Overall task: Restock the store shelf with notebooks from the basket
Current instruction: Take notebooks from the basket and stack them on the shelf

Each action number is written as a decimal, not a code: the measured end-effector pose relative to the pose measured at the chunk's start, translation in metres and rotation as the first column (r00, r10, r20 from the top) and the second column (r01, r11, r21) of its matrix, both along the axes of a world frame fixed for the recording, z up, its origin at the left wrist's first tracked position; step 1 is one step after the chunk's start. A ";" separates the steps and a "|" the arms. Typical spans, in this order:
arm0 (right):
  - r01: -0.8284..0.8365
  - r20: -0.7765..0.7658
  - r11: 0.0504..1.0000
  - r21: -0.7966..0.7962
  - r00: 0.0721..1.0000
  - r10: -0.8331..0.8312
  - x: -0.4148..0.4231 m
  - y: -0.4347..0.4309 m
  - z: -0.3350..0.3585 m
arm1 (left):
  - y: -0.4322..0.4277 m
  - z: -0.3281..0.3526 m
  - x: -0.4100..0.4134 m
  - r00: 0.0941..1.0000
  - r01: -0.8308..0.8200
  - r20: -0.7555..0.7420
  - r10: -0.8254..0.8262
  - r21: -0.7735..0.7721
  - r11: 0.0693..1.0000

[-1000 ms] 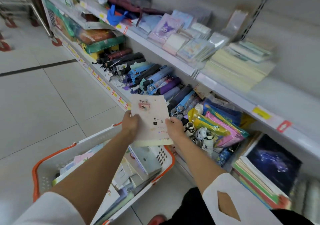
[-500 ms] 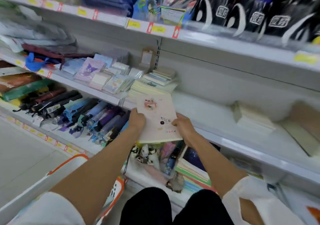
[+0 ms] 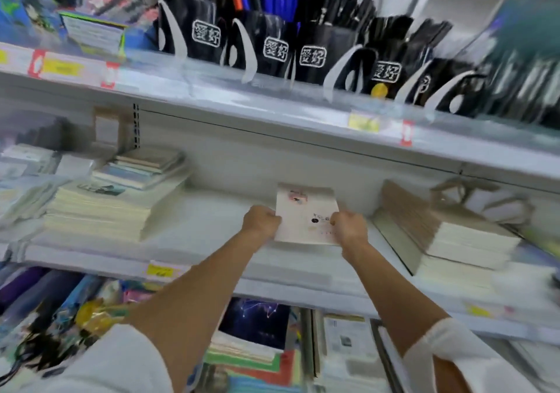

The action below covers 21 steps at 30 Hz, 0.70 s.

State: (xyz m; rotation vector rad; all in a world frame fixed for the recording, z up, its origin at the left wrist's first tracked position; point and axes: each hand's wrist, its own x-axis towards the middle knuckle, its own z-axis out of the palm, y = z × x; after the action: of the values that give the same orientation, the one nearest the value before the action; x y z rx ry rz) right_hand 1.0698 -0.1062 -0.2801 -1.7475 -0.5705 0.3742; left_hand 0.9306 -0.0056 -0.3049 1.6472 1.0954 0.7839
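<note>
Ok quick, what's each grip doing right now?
Left grip: closed, holding the notebooks by their left edge.
Right grip: closed, holding the notebooks by their right edge.

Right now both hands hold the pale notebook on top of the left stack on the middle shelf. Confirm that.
Wrong spot. In the head view the left hand and right hand hold the pale notebook over the middle shelf, between the left stack and the right stack.

White metal shelving fills the frame. An upper shelf (image 3: 272,101) is run across the upper half, its front rail fitted with yellow price labels (image 3: 363,123). Behind the middle shelf (image 3: 212,211), a pale back panel (image 3: 242,165) and a slotted upright (image 3: 136,126) are seen.
</note>
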 end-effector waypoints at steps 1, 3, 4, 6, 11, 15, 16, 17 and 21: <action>0.055 0.003 0.998 0.009 0.998 -0.055 0.015 0.002 -0.002 | 0.004 0.001 0.018 1.000 0.008 -0.013 -0.008 0.006 1.000; 0.124 -0.025 0.992 0.020 0.992 -0.123 0.045 0.009 -0.004 | 0.012 0.004 0.053 0.999 0.015 -0.035 -0.015 0.012 1.000; 0.147 -0.036 0.989 0.017 0.989 -0.146 0.060 0.014 -0.006 | 0.016 0.005 0.068 0.999 0.023 -0.049 -0.022 0.027 0.999; 0.157 -0.065 0.987 -0.033 0.985 -0.159 0.086 0.019 -0.005 | 0.024 0.005 0.095 0.996 0.033 -0.088 -0.028 0.056 0.998; 0.081 -0.032 0.984 -0.161 0.996 -0.087 0.131 0.035 -0.005 | 0.046 -0.015 0.137 0.988 0.025 -0.154 -0.014 0.067 0.997; 0.039 -0.081 0.990 -0.134 0.995 -0.050 0.144 0.053 -0.026 | 0.055 -0.030 0.145 0.986 -0.004 -0.164 0.025 0.128 0.992; 0.079 -0.096 0.991 -0.107 0.991 -0.090 0.144 0.055 -0.030 | 0.056 -0.033 0.145 0.987 -0.009 -0.159 0.033 0.147 0.989; 0.089 0.006 0.986 -0.142 0.996 -0.089 0.145 0.058 -0.039 | 0.056 -0.034 0.146 0.988 -0.010 -0.149 0.033 0.152 0.988; 0.217 0.160 0.962 -0.165 0.968 -0.191 0.143 0.063 -0.060 | 0.051 -0.038 0.146 0.994 -0.019 -0.101 0.033 0.142 0.990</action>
State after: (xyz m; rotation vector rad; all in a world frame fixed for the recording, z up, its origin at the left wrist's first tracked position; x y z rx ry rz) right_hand 1.2130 -0.0431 -0.3402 -2.0011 -0.4616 0.1601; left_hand 1.0763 0.0456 -0.3431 1.8120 1.1578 0.8169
